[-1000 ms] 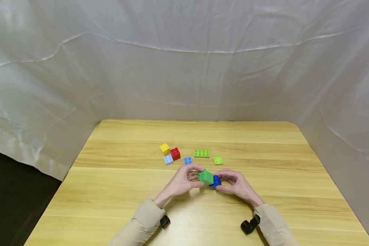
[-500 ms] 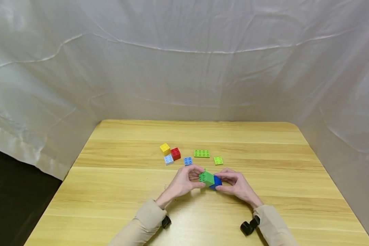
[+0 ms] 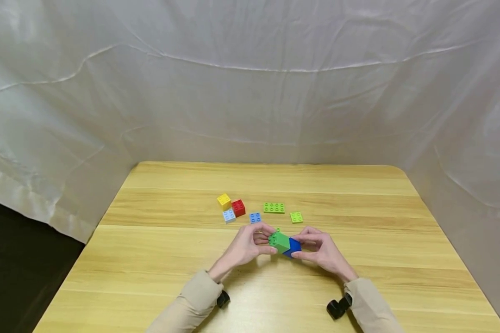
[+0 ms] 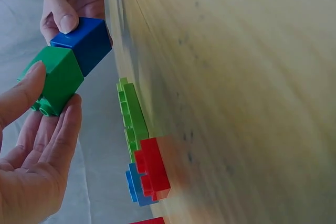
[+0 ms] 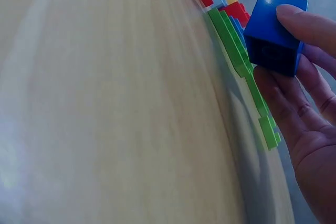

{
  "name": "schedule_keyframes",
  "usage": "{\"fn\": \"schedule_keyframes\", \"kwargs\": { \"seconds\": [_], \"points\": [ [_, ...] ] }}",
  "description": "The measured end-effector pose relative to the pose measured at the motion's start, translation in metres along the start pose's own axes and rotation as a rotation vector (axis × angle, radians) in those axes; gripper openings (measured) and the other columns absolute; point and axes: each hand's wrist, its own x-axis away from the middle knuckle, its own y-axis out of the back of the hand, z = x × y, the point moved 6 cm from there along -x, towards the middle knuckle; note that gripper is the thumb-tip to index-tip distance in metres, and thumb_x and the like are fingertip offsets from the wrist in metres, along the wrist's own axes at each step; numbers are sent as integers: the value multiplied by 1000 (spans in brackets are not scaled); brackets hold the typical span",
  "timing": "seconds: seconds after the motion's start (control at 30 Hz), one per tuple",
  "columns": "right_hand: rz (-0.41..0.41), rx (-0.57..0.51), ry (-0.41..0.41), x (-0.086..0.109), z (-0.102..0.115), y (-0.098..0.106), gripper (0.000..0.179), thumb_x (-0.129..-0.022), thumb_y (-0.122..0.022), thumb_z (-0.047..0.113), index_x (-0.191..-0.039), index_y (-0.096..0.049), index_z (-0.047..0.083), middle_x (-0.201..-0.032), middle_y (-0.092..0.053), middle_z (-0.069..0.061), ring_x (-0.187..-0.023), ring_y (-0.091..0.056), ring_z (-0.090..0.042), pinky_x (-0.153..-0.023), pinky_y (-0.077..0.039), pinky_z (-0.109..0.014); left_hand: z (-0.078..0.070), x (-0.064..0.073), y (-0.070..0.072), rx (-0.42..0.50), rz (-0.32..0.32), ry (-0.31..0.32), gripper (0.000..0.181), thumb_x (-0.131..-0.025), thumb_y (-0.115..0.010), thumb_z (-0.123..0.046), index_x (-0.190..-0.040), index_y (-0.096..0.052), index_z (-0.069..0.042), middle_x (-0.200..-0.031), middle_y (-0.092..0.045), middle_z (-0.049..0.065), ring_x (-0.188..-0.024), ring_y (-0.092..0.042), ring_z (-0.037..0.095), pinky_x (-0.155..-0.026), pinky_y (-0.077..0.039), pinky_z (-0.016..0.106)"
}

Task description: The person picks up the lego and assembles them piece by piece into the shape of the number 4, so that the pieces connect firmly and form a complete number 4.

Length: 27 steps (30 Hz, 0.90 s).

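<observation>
In the head view my left hand pinches a green toy building brick between thumb and fingers, its studs facing left. My right hand grips a dark blue brick at the green one's right end. The two bricks meet end to end, slightly out of line in the left wrist view, where the blue brick shows a smooth side. From the right wrist view, my thumb lies on top of the blue brick with fingers beneath it. The joint's inner side is hidden.
Beyond the hands on the wooden table lie a yellow brick, a red brick, a pale blue brick, a blue flat brick, a long lime plate and a small lime plate. A pale curtain hangs behind.
The blue brick has turned in my right hand: its studs showed a second ago, and now a smooth face lies against the green brick. Both hands stay in nearly the same place.
</observation>
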Motion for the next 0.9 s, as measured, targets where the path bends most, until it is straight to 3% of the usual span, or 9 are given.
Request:
{"fn": "schedule_keyframes", "kwargs": {
  "seconds": [0.2, 0.47, 0.7, 0.9],
  "points": [
    [-11, 47, 51, 1, 5, -5, 29, -85, -76, -1, -114, -71, -5, -100, -59, -17, -98, -62, -6, -89, -60, -22, -2, 2, -1, 15, 6, -11, 40, -80, -81, 0, -116, -65, 6, -111, -72, 24, -100, -73, 35, -86, -61, 23],
    [-19, 4, 11, 3, 9, -9, 29, -86, -74, -4, -114, -68, -8, -101, -57, -8, -98, -61, -18, -86, -62, -26, -4, 1, 0, -3, -8, 25, 39, -80, -81, 0, -115, -65, 5, -113, -70, 23, -100, -72, 34, -86, -61, 23],
    [-48, -2, -32, 3, 10, -11, 29, -86, -75, -2, -113, -68, -8, -99, -57, -20, -94, -59, -6, -82, -62, -24, -4, -1, 0, 13, 3, 40, 40, -80, -80, 2, -116, -64, 6, -112, -70, 23, -97, -72, 29, -83, -61, 21],
    [-74, 40, -61, 4, 9, -11, 27, -85, -75, -1, -111, -70, -5, -96, -59, -19, -91, -58, -7, -75, -62, -24, 0, -5, 0, 80, 16, 86, 41, -79, -79, 7, -117, -63, 8, -113, -67, 23, -91, -71, 20, -82, -62, 23]
  ]
}}
